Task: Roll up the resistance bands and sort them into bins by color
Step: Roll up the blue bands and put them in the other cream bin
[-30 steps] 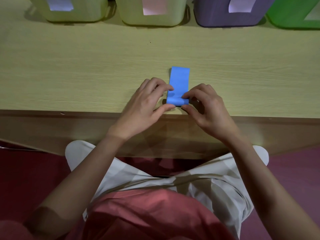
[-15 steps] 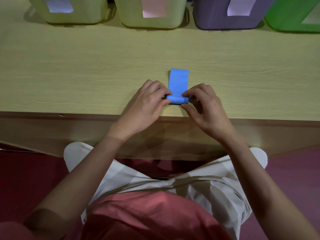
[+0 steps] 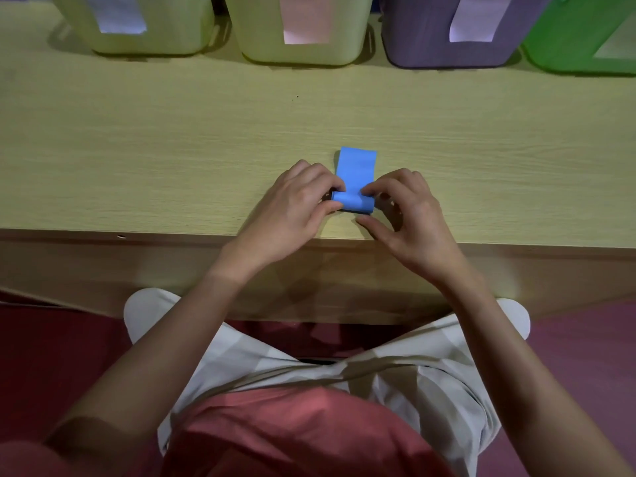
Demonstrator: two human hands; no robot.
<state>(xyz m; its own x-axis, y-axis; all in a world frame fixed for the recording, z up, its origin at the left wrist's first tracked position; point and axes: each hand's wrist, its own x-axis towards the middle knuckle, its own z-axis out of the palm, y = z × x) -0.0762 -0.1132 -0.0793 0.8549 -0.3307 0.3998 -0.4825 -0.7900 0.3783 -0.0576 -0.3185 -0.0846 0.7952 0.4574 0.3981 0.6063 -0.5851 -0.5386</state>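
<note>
Blue resistance band [image 3: 356, 170] lies near the front edge of the wooden table [image 3: 172, 149], its near end wound into a small roll while a short flat tail stretches away toward the bins. From where I stand, the left hand [image 3: 296, 204] pinches the roll's left end, fingers curled over the top and thumb underneath at the front. The right hand [image 3: 409, 215] has its fingertips curled down onto the roll's right end, while its thumb sits on the table just in front, slightly apart from the band.

Along the back edge stands a row of four bins, close together: a pale yellow bin [image 3: 155, 36] at far left, a second pale yellow bin [image 3: 265, 39], a purple bin [image 3: 423, 39], and a green bin [image 3: 568, 46] at far right. Each carries a paper label on its front face. The band sits well apart from all of them.
</note>
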